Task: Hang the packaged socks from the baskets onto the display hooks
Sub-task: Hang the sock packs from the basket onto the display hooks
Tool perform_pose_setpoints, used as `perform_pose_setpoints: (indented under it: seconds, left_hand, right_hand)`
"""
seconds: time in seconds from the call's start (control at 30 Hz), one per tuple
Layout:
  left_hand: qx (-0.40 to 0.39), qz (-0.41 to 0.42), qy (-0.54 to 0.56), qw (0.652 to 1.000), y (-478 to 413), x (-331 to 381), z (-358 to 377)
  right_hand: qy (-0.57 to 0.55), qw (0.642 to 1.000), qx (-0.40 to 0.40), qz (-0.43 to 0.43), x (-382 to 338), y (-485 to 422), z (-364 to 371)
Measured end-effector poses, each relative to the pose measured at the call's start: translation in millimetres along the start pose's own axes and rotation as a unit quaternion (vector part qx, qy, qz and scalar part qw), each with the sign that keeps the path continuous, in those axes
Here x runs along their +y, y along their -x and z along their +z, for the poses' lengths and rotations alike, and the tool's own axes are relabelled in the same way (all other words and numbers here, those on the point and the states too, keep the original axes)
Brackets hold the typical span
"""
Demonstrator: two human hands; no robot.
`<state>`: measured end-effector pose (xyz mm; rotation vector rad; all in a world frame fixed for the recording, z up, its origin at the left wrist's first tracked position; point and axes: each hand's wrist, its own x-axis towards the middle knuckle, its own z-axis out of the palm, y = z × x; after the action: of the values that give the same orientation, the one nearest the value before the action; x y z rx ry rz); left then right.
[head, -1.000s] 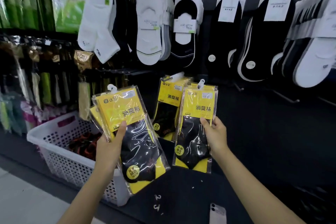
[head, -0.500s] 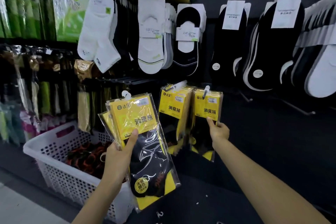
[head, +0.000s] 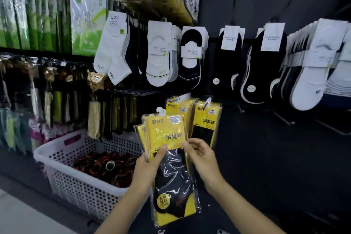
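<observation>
Hanging is judged partly done: yellow packs (head: 207, 119) are carried by two low hooks (head: 208, 100), while a further stack (head: 167, 135) is gripped in the left hand (head: 146, 173) and pinched by the right hand (head: 201, 157) before them (basket (head: 57, 148) not yet emptied).

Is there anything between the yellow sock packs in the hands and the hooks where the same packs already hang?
Nothing visible blocks the way. The held packs sit just below the hook tips, which stick out free past the hanging packs.
</observation>
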<state>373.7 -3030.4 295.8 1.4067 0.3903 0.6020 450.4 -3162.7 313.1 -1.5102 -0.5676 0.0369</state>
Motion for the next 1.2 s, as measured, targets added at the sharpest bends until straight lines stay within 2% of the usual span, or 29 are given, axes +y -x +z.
perform_pose_setpoints:
  seconds: [0.13, 0.3, 0.43, 0.57, 0.7, 0.8, 0.87, 1.2]
  left_hand:
    - [-0.012, 0.024, 0.005, 1.000, 13.8, 10.6, 8.5]
    - [-0.003, 0.035, -0.052, 0.998, 18.0, 15.3, 3.9]
    - [0.016, 0.061, -0.087, 0.994, 13.8, 9.9, -9.2]
    - [0.084, 0.064, -0.097, 0.990, 5.7, 8.8, -23.6]
    - [0.134, 0.049, -0.102, 0.984, -3.7, 7.7, -32.5]
    - [0.139, 0.055, -0.110, 0.983, -9.0, 6.1, -35.1]
    - [0.144, 0.054, -0.108, 0.982, -12.8, 3.9, -36.0]
    - [0.139, 0.040, -0.090, 0.985, -31.1, -10.8, -32.2]
  right_hand:
    - [-0.036, 0.999, -0.020, 0.012, -15.8, 9.3, -5.3]
    - [-0.066, 0.996, -0.021, 0.057, -15.8, 12.7, -22.6]
    - [-0.062, 0.991, 0.065, 0.100, -6.0, 3.2, -44.3]
    - [-0.031, 0.985, 0.149, 0.076, -2.8, -16.2, -69.0]
    - [0.024, 0.986, 0.154, 0.064, -2.3, -43.7, -74.4]
    - [0.056, 0.987, 0.137, 0.054, 6.6, -65.1, -67.5]
    - [0.057, 0.985, 0.154, 0.058, 14.2, -78.4, -63.3]
    - [0.003, 0.951, 0.253, 0.177, 54.4, -128.3, -60.6]
